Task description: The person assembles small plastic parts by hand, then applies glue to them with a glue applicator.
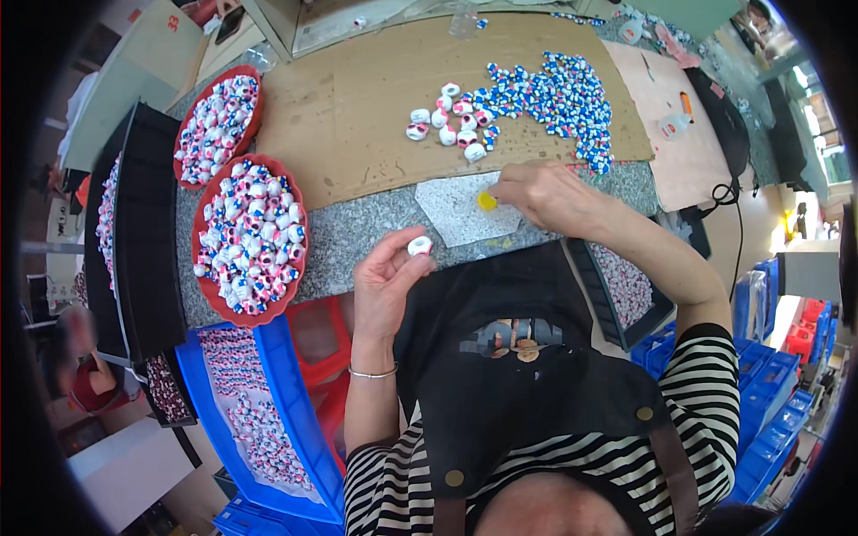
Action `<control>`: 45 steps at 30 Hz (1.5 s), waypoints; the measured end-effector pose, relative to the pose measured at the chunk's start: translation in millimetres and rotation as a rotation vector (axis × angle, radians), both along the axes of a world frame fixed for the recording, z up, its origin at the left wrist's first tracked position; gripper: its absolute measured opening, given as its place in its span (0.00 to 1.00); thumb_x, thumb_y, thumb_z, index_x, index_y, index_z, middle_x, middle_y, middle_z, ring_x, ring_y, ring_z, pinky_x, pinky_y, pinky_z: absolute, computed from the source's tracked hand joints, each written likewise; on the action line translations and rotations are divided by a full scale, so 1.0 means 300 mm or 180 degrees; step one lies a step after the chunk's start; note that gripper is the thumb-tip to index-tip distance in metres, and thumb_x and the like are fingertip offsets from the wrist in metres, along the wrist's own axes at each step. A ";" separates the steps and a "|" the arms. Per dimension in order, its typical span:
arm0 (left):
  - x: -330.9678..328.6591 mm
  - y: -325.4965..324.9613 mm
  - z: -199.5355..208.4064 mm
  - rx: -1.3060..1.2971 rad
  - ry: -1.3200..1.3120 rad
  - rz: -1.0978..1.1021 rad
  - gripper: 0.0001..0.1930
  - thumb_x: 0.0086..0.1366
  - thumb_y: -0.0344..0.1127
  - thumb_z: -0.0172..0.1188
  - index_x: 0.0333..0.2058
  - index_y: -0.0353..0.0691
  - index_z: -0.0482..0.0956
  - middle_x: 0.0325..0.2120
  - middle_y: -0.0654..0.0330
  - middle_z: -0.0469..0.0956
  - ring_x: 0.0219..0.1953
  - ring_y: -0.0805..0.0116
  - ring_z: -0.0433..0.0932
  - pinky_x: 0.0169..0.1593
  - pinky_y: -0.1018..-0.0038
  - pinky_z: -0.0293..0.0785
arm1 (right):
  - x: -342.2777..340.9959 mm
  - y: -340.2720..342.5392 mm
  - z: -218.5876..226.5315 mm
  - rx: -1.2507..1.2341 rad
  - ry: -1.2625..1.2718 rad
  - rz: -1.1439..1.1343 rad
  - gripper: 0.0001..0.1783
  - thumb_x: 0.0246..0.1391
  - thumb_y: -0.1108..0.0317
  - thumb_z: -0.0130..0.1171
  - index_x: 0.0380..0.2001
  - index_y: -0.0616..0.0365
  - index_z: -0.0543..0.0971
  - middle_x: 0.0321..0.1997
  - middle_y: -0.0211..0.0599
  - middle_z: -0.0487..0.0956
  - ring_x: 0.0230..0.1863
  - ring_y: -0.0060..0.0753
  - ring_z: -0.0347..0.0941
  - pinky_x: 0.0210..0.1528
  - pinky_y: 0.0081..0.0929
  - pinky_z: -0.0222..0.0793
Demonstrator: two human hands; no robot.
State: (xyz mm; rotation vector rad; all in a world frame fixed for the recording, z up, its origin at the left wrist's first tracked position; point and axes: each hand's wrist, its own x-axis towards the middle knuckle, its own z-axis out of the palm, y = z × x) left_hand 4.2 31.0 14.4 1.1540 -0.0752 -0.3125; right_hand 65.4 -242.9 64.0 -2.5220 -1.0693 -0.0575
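Between thumb and fingers, my left hand (pixel 384 279) pinches a small white-and-pink figure head (pixel 420 246), its round opening turned up. My right hand (pixel 545 195) is closed, fingertips together at the edge of a small round yellow cap (pixel 487 202). Whether those fingers grip the cap or some small thing is hidden. Under the cap lies a white speckled sheet (pixel 447 210) at the table's near edge. Just beyond it, several loose figure heads (pixel 466 138) sit on brown cardboard (pixel 366 116), beside a spread pile of small blue-and-white pieces (pixel 567 103).
Two red scalloped bowls (pixel 304 241) (pixel 256 116), heaped with painted pieces, stand at the left. A blue crate (pixel 304 384) of pieces is below them. At my right are a dark tray (pixel 657 308) of pieces and a small bottle (pixel 672 125).
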 end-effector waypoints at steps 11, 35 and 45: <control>0.001 -0.122 0.033 0.0188 -0.0421 0.0424 0.14 0.56 0.17 0.61 0.42 0.30 0.76 0.41 0.61 0.73 0.43 0.72 0.78 0.47 0.78 0.76 | -0.037 0.035 0.012 -0.0471 -0.0155 0.0498 0.12 0.38 0.78 0.54 0.31 0.63 0.74 0.27 0.44 0.72 0.32 0.50 0.74 0.34 0.41 0.70; 0.105 -0.204 0.098 0.0710 -0.1036 -0.1194 0.12 0.66 0.24 0.52 0.47 0.30 0.78 0.30 0.58 0.77 0.29 0.75 0.78 0.33 0.83 0.75 | -0.135 -0.003 0.045 0.1770 0.0951 -0.0213 0.08 0.52 0.76 0.61 0.37 0.61 0.81 0.28 0.37 0.79 0.29 0.31 0.78 0.31 0.25 0.72; 0.072 -0.096 0.153 0.1573 -0.0994 -0.0289 0.08 0.64 0.24 0.55 0.41 0.30 0.79 0.31 0.61 0.76 0.30 0.76 0.75 0.35 0.82 0.71 | -0.046 0.057 0.006 0.1834 0.1442 -0.0041 0.10 0.55 0.72 0.59 0.40 0.61 0.80 0.39 0.39 0.80 0.43 0.34 0.77 0.45 0.31 0.72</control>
